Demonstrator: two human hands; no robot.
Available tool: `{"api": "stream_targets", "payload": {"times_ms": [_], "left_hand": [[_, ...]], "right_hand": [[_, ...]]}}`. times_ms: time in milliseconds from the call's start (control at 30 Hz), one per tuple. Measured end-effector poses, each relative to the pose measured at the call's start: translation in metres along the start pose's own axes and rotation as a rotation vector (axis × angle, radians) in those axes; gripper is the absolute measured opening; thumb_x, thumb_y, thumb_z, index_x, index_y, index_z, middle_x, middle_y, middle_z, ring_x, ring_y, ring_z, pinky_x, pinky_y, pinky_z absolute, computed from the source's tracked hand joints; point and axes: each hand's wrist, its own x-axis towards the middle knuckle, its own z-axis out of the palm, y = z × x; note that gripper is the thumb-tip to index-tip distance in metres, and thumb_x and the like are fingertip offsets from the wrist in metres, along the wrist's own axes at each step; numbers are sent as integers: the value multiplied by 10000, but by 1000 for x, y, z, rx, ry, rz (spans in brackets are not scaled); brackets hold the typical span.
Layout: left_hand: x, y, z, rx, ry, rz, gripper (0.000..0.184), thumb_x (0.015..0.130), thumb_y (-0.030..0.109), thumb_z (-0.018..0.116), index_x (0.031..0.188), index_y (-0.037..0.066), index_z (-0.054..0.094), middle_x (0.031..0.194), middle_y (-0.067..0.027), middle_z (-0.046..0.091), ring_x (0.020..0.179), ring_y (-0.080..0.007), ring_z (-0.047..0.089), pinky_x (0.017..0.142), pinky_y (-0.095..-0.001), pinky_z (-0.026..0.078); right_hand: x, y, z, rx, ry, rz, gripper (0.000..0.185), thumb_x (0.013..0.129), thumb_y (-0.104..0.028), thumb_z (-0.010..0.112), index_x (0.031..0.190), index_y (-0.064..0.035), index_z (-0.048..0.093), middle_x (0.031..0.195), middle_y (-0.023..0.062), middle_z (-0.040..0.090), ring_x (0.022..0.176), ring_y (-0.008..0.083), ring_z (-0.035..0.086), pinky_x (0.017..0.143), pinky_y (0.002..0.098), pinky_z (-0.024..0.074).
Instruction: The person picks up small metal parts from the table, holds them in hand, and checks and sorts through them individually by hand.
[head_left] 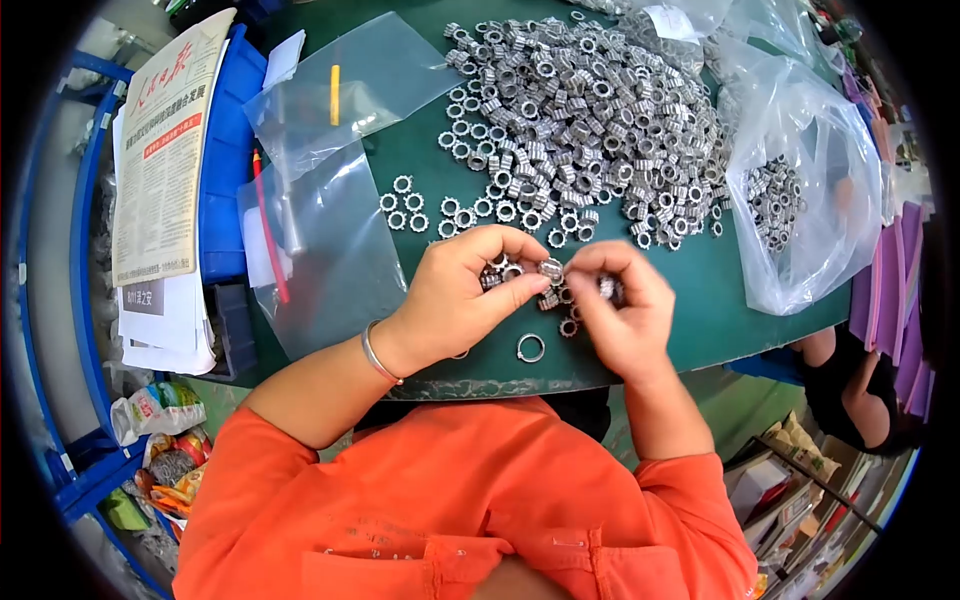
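My left hand (465, 290) pinches a small toothed metal ring (550, 268) between thumb and forefinger, above the front part of the green table. Close beside it on the right, my right hand (632, 315) is closed, thumb and forefinger drawn together, a little blurred. Whatever those fingertips grip is hidden; a bit of metal shows by the curled fingers. Below and between both hands lie several loose toothed rings (569, 327). A thinner, larger plain ring (531, 348) rests near the table's front edge. Beyond my hands spreads a big heap of toothed rings (600, 120).
A clear bag (815, 190) with more rings stands at right. Flat plastic bags (340, 240) lie at left, with a yellow stick (335, 95) and a red pen (270, 225). Left of these, a newspaper (165, 150) leans by a blue bin (228, 160). Another person's arm (868, 400) shows at right.
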Motion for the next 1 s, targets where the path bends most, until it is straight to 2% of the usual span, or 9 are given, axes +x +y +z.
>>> {"api": "stream_targets", "payload": {"times_ms": [67,167,267,533,667,800,900,967,1000], "left_hand": [[-2,-1,0,20,-23,11,176,787,17,647,953,-15,597,926,-55,618,829,-92,579,736,-218,468],[-4,1,1,35,-32,-1,171,785,13,647,944,-21,595,923,-54,616,836,-89,575,738,-214,467],[-4,-1,0,69,-18,38,162,786,12,647,935,-23,597,919,-51,615,832,-88,571,730,-209,465],[-3,4,-2,-73,-11,-110,145,800,20,640,931,-19,593,893,-45,604,728,-45,549,603,-163,440],[-1,3,0,-65,-6,-164,150,804,14,635,942,-17,586,886,-46,607,700,-39,552,566,-155,434],[-2,-2,0,-67,12,-25,158,799,-4,634,948,-17,581,877,-54,612,687,-44,556,549,-157,433],[-2,-1,0,-74,11,-22,154,797,-13,629,941,-12,573,875,-64,610,656,-46,544,514,-159,419],[-2,-1,-1,-84,7,-21,145,798,-17,622,932,-7,566,871,-70,607,627,-47,531,484,-161,406],[-2,0,-2,-317,9,-151,128,805,-2,601,923,2,551,869,-85,600,606,-61,515,452,-167,388]], "right_hand": [[18,-5,-17,-355,-4,-116,99,744,25,622,840,9,604,769,119,598,659,232,590,601,296,468],[35,3,-25,-479,-76,-82,127,748,-46,645,857,10,614,758,143,586,701,313,580,621,363,468],[36,8,-17,-519,-214,-62,162,748,-78,652,890,-26,594,804,135,558,721,312,576,637,368,468],[29,17,-23,-427,-159,-63,142,722,-4,647,825,-7,548,810,139,543,721,324,559,633,370,464],[28,18,-21,-423,-83,-128,144,720,-12,653,807,-5,539,802,137,548,721,323,559,634,372,465],[28,21,-23,-491,-117,-132,156,719,-34,666,816,-4,549,784,135,560,730,325,563,644,374,469],[28,23,-19,-391,-74,-44,131,745,-32,660,830,-5,564,771,128,589,684,281,583,624,344,474],[27,18,-16,-125,-53,76,112,799,-35,631,900,-1,597,769,76,623,626,152,572,584,259,459],[27,15,-18,-126,-49,71,112,799,-35,631,900,-1,597,769,76,623,626,152,572,584,259,459]]}}
